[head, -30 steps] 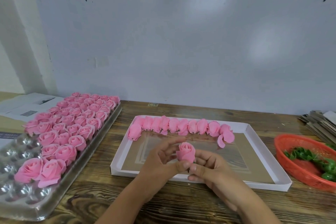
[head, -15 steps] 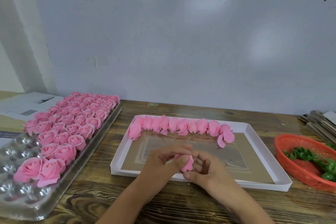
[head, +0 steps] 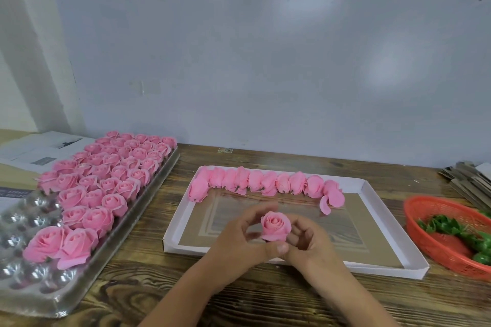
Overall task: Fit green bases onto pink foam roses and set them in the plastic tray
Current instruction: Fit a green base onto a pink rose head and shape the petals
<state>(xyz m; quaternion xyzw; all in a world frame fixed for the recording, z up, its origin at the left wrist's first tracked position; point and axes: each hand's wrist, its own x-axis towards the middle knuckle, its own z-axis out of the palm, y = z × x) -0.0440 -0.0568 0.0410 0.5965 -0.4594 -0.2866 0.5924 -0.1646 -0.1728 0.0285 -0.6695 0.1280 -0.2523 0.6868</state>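
We see a wooden table (head: 239,297) running the width of the view against a pale wall, with everything else resting on it.

Along the table's left edge lies a long clear plastic tray (head: 39,297) with rounded cups. Pink roses (head: 106,175) fill its far rows and most of the middle; the cups nearest us at the front left corner hold nothing.

In the middle of the table sits a shallow white cardboard box lid (head: 372,268). A row of pink buds (head: 265,183) lies on its side along the lid's far edge, the row curling down at both ends.

At the table's right edge is a red basket (head: 438,255) holding green bases (head: 451,228). Behind it, at the far right corner, is a stack of flat grey sheets (head: 470,183). At the far left corner lie printed papers (head: 39,148).

Above the lid's near edge, we see two bare hands meeting. The left hand (head: 239,244) and the right hand (head: 310,247) both have fingers curled, pinching one pink rose (head: 275,225) at its underside. The bloom stands upright, its open face towards us. A dark bit shows beneath it, too hidden to identify.
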